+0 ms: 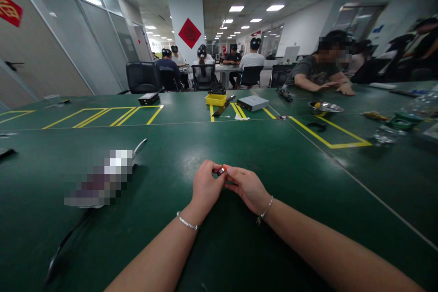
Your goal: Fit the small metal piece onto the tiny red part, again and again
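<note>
Both my hands meet over the green table (pixel 164 246). They pinch one small piece (pixel 222 170) with orange and shiny dark-silver parts; its kind is too small to make out. My left hand (pixel 207 185) has its thumb and fingers closed on the piece's left side. From the right, my right hand (pixel 248 187) grips the orange end between thumb and fingertips. The fingers cover much of the piece. A phone-like device (pixel 99 182), partly pixelated and with a cord attached, lies on the table left of my hands.
Farther back stand a yellow tray (pixel 216 100), a grey box (pixel 253 102), a black box (pixel 148 98) and a metal bowl (pixel 325 107). A plastic bottle (pixel 407 116) lies at the right. Across the table a person (pixel 308 70) sits; others sit beyond.
</note>
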Tool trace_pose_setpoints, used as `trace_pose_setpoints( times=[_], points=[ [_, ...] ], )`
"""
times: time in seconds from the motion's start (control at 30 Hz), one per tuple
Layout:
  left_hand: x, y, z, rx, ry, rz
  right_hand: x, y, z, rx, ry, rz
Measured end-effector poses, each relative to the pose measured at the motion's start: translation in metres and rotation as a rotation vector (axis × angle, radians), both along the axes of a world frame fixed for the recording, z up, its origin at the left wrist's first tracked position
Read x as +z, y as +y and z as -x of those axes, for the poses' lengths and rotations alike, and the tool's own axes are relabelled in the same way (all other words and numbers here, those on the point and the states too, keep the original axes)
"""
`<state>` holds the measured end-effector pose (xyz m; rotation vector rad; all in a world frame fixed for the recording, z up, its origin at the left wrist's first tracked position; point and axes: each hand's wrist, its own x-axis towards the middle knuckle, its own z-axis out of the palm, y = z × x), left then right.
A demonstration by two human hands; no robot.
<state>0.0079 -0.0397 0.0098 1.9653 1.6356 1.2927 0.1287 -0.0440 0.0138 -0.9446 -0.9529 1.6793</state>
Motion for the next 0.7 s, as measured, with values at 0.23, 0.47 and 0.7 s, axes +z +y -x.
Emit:
trace_pose_setpoints(
  times=[0.23, 0.47, 0.7],
  points=[
    [-0.003, -0.001, -0.004, -0.129, 0.076, -0.018, 0.003, 0.014, -0.007, -0.158, -0.375, -0.302],
    [-0.012, 0.010, 0.005, -0.103, -0.038, 0.105, 0.018, 0.059, -0.104, -0.488, -0.641, -0.215],
    [-0.017, 0.016, 0.009, -0.094, -0.220, 0.184, 0.018, 0.069, -0.218, -0.756, -1.114, -0.137]
  ],
)
